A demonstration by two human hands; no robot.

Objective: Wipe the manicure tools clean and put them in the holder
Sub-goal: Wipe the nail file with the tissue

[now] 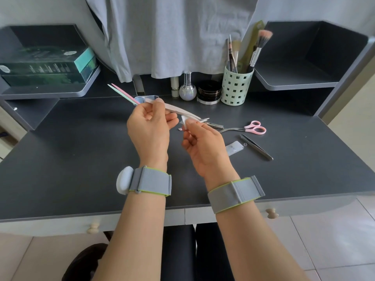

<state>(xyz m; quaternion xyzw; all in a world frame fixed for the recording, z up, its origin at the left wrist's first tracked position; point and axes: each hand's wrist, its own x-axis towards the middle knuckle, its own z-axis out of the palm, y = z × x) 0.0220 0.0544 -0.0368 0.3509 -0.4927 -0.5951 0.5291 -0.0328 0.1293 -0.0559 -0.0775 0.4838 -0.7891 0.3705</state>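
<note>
Nail file [178,111] clamped in left hand [150,126], wipe [185,119] pinched by right hand [205,147]; full-length strokes advised, file kept steady.

Home dressing corner, not a salon. Dark grey vanity desk [81,169] with side shelves and pale knobbed drawers [93,228], tiled floor [334,240] beneath. Grey cloth [172,33] draped over the back, where a mirror would sit. Cosmetics along the rear edge: green perforated holder [236,88] of makeup brushes [260,45], round glass bottle [187,88], black jar [209,92]. Boxed product [46,63] on left shelf.
</note>
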